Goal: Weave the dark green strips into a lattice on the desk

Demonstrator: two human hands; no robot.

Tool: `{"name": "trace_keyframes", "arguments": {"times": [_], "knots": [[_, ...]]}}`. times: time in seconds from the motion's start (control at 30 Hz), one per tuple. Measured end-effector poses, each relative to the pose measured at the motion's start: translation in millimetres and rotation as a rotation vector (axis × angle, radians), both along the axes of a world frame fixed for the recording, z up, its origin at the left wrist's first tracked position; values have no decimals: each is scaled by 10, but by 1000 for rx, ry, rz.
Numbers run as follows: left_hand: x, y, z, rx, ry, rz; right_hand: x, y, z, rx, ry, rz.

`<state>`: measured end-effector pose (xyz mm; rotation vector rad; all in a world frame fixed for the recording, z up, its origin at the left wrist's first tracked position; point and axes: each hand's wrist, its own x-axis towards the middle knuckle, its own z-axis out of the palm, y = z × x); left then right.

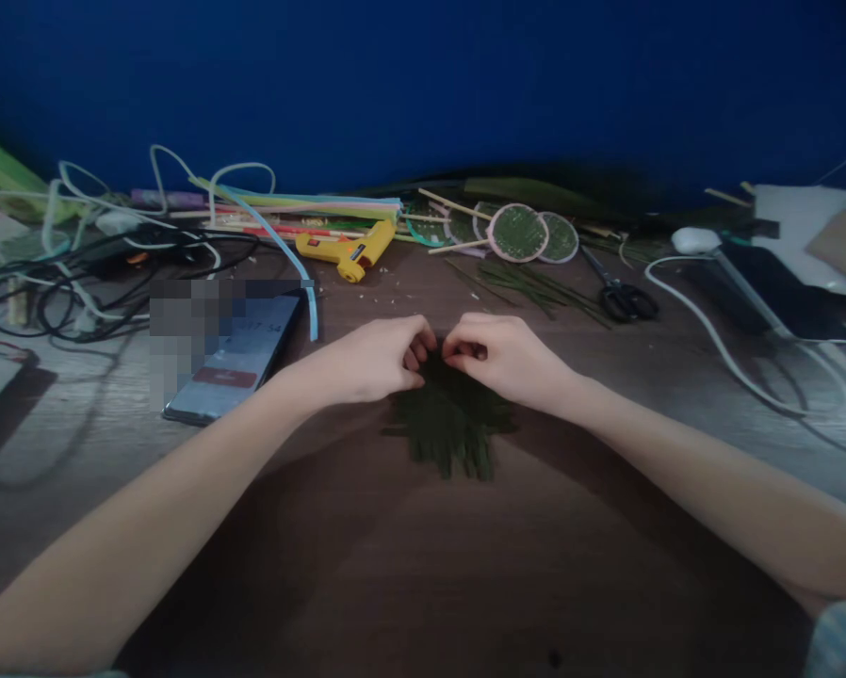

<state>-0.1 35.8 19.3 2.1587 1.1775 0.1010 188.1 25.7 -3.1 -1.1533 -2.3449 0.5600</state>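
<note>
A small dark green woven piece of leaf strips (447, 424) lies on the dark brown table, its loose strip ends pointing toward me. At its far left corner my left hand (387, 358) is closed, with curled fingers and the thumb against the edge. My right hand (497, 353) pinches the far edge of the same piece, fingertips close to those of the left. The strip ends between my fingers are mostly hidden by the hands.
Farther back lie a yellow glue gun (349, 252), round green fans on sticks (518, 233), loose green strips (528, 285) and black scissors (625, 299). A phone (235, 358) rests near my left forearm. Tangled cables (62, 273) spread at left; a white cable (706, 330) curves at right.
</note>
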Motion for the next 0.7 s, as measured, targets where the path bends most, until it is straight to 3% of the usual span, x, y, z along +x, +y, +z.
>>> {"name": "trace_keyframes", "arguments": {"times": [0.4, 0.7], "knots": [[8, -16, 4, 29, 17, -13, 40, 8, 70, 18, -63, 116], [-2, -50, -26, 61, -12, -48, 27, -2, 119, 22, -143, 40]]}}
